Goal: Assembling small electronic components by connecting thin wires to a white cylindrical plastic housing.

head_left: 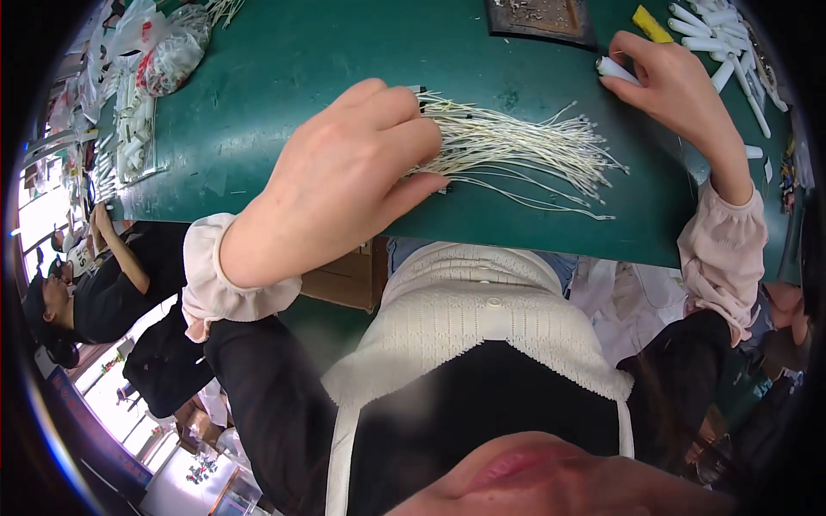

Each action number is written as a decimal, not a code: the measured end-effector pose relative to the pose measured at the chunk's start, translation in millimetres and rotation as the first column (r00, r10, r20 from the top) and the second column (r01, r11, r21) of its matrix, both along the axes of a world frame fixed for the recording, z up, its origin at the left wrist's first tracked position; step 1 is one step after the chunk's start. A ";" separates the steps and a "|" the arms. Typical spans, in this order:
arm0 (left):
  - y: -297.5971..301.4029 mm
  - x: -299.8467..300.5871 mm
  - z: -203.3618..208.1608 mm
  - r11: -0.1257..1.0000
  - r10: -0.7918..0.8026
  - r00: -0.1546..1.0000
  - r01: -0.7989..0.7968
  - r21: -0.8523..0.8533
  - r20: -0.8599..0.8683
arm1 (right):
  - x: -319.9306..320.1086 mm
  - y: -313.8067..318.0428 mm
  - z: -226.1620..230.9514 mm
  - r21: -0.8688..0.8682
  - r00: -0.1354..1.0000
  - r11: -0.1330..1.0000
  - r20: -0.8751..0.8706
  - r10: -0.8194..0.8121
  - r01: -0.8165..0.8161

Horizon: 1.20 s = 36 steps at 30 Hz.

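A bundle of thin off-white wires [525, 142] lies on the green table, its small-tipped ends fanned out to the right. My left hand [357, 155] is closed over the bundle's left end, fingers curled and thumb along the near side. Its palm hides how many wires it grips. A few strands lie apart on the near side. At the right, my right hand [667, 77] pinches a short white tube [618, 71] between thumb and fingers, just above the table. Beyond that hand lies a pile of similar white tubes [701, 43].
A yellow block [651, 24] lies beside the tube pile. A dark shallow tray [542, 19] with small scraps stands at the far edge. Clear plastic bags [176, 56] and more white pieces [133, 129] occupy the left side. Another person [112, 284] sits further left.
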<state>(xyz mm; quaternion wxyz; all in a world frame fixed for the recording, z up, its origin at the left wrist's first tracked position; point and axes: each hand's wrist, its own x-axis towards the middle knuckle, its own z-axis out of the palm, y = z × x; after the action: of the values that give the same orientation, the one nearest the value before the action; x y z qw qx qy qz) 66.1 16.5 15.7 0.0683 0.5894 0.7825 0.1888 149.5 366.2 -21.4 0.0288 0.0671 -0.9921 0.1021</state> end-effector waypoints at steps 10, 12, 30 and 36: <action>-7.6 -17.5 -17.4 0.998 0.054 0.974 -0.062 0.028 0.219 | -13.4 -9.9 22.3 -0.301 0.981 0.953 0.191 0.038 0.022; -6.4 -26.0 -6.2 0.997 0.015 0.953 -0.039 0.073 0.302 | -16.4 -14.0 38.4 -0.362 0.969 0.929 0.248 0.017 0.076; 90.1 -69.0 8.1 0.991 0.113 0.458 -0.117 -0.066 0.881 | -30.9 -42.5 35.0 -0.795 0.924 0.600 0.286 0.252 0.083; 86.1 -78.3 -10.3 0.992 0.104 0.379 -0.107 -0.069 0.919 | -15.9 -17.6 36.5 -0.330 0.973 0.942 0.185 0.135 -0.068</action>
<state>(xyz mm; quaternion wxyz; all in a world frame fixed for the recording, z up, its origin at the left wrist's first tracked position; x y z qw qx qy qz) -12.1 102.5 5.4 0.4772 0.3352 0.6492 0.4883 133.7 348.6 15.1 -0.0682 0.1020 -0.9550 0.2700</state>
